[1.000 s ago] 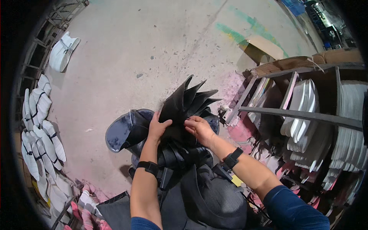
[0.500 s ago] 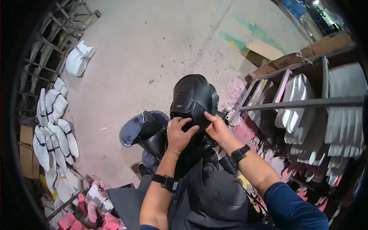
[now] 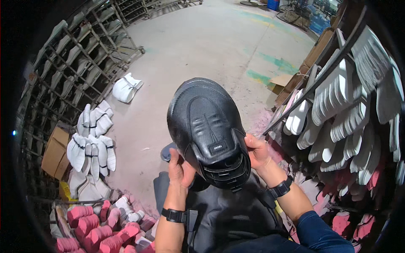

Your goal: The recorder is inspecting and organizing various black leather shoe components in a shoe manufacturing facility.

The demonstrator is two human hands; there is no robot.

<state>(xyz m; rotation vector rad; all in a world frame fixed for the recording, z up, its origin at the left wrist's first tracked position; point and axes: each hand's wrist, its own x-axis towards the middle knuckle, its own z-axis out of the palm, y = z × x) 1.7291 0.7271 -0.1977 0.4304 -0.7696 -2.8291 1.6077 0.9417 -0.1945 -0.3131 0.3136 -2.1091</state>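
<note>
A stack of nested black shoe uppers (image 3: 206, 109) is held up in front of me, its rounded end pointing away. Several layered edges show at its near end. My right hand (image 3: 258, 154) grips the right side, thumb on the edge and fingers mostly hidden behind. On the left side, my left hand (image 3: 181, 168) supports the stack with its fingers partly hidden beneath; its thumb stands up, off the leather. A bluish-grey lined piece (image 3: 167, 152) shows partly beyond my left hand.
White bundles tied with dark bands (image 3: 95, 147) lie at left, beside a cardboard box (image 3: 55, 154). Pink and white bundles (image 3: 99, 230) crowd the near left. A metal rack (image 3: 80, 55) stands far left. At right, a shelf rail (image 3: 320, 78) borders stacked white sole-shaped pieces (image 3: 333, 101).
The black uppers have come up closer to my view, between both hands. My right hand has shifted right, my left hand slightly left, and my view has tilted up toward the racks.
</note>
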